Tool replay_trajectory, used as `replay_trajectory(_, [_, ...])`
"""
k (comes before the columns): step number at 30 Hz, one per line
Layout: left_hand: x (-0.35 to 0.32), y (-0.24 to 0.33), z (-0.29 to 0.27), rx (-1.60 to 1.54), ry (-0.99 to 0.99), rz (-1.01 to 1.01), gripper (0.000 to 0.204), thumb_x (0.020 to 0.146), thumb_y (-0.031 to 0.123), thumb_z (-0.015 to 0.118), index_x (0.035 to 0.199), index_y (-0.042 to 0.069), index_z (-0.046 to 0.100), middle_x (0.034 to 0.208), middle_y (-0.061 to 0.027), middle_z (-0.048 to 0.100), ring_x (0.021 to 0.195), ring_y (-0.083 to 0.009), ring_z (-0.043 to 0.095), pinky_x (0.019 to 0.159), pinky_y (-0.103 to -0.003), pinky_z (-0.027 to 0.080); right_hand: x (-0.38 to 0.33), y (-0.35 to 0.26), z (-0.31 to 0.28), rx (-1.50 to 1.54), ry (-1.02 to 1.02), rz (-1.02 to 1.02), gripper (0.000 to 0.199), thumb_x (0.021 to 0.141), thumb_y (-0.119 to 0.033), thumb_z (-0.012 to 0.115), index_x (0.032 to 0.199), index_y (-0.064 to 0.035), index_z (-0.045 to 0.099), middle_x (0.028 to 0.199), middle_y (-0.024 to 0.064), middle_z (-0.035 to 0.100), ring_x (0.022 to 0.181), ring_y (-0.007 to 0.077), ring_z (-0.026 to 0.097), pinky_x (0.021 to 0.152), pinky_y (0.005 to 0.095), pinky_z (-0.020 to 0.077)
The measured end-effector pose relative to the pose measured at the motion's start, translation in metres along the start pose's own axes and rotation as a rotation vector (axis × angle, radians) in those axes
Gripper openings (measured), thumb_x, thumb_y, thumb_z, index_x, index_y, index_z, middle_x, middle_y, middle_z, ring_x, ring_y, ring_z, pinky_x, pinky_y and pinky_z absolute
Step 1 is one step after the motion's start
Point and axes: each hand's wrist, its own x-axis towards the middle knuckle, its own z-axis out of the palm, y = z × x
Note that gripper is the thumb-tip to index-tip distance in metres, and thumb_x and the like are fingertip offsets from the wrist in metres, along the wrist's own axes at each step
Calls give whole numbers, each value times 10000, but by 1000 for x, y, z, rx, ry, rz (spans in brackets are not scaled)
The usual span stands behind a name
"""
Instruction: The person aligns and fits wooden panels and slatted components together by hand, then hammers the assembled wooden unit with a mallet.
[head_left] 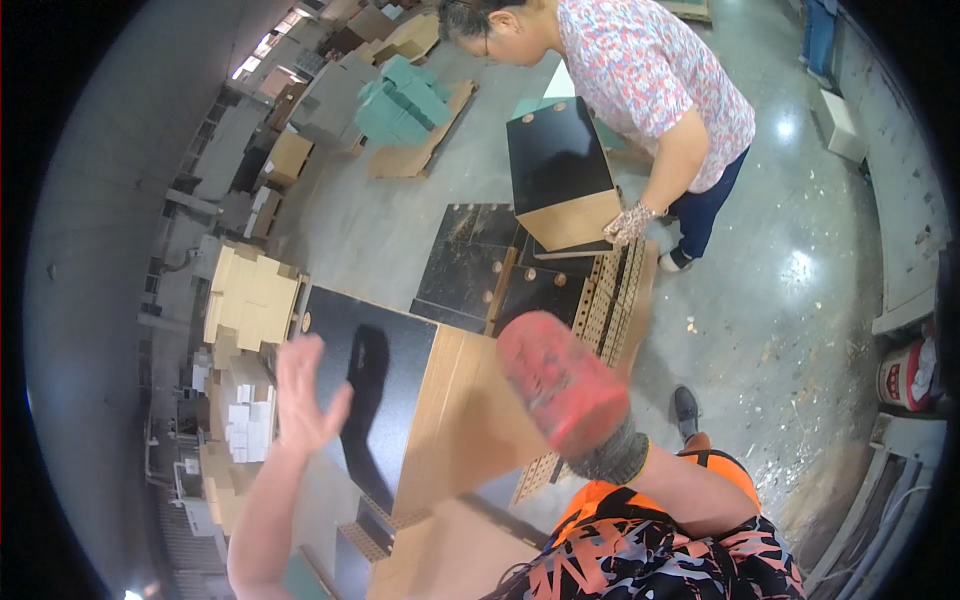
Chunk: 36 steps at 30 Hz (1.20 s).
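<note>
Below me on the grey concrete floor [400, 230] stands a large box-shaped cabinet panel, black on its face and tan wood along its side [400, 400], tilted against my legs. Beyond it lie flat black boards with round holes [470, 265], and past those a co-worker's gloved hand [630, 224] steadies a smaller black and tan box [560, 175]. My left hand [303, 390] is bare, fingers spread apart, just over the black face and gripping nothing. My right hand [560, 380], in a red-coated work glove, is blurred above the wood side; whether it grips anything I cannot tell.
</note>
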Motion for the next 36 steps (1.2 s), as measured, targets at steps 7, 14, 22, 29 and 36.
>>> replay_trajectory(7, [28,-115,19,-370,-130,-954,927,734,412,776,1407,-55,343,1287,-248,515,1191,-344,506,984,-434,409,-33,-8,45,364,-285,324,597,851,-189,677,1363,-29,415,1185,71,621,1093,156,597,960,283,454])
replay_trajectory(14, [35,-133,40,-900,-568,-1135,559,774,358,774,1161,15,563,881,-46,655,772,-154,629,709,-312,496,-12,-15,51,-600,-235,-249,559,904,-299,499,1399,-61,398,1430,127,404,1243,214,492,1044,338,394])
replay_trajectory(22, [12,-178,68,-1180,-579,-1186,508,777,330,780,1138,45,565,998,-59,647,910,-203,623,799,-376,502,15,-43,58,-891,-443,-369,599,888,-338,459,1425,-93,358,1447,229,323,1352,436,291,1116,422,309])
replay_trajectory(29, [4,-202,79,-1254,-675,-1185,691,730,391,798,1256,50,507,1160,-94,621,1044,-267,607,878,-452,515,-6,10,95,471,-294,142,506,957,-369,430,1410,-146,386,1407,95,407,1308,278,383,1081,366,357])
replay_trajectory(36, [6,-201,78,-1286,-692,-1217,725,698,377,823,1271,76,497,1190,-89,614,1073,-270,597,902,-455,509,-7,22,111,1354,-250,373,372,999,-371,450,1319,-184,476,1239,-1,535,1161,137,508,1006,312,422])
